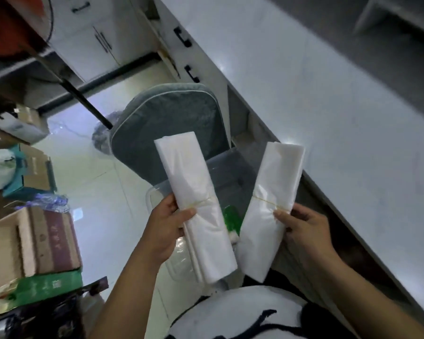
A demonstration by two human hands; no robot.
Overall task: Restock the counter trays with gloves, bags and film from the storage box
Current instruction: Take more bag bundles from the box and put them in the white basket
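Observation:
My left hand [165, 228] grips a folded bundle of white plastic bags [194, 192], bound with a yellow rubber band. My right hand [301, 228] grips a second, similar banded bag bundle [269, 196]. Both bundles are held upright, side by side and apart, above a clear plastic storage box [230, 165] on the floor. Something green [231, 217] lies inside the box between the bundles. The box's clear lid [181, 255] shows under the left bundle.
A long pale counter [328, 106] runs along the right, with cupboard doors beneath. A grey cushioned chair seat [171, 113] stands just beyond the box. Cardboard boxes [32, 243] and bags are piled on the left over a glossy tiled floor [96, 187].

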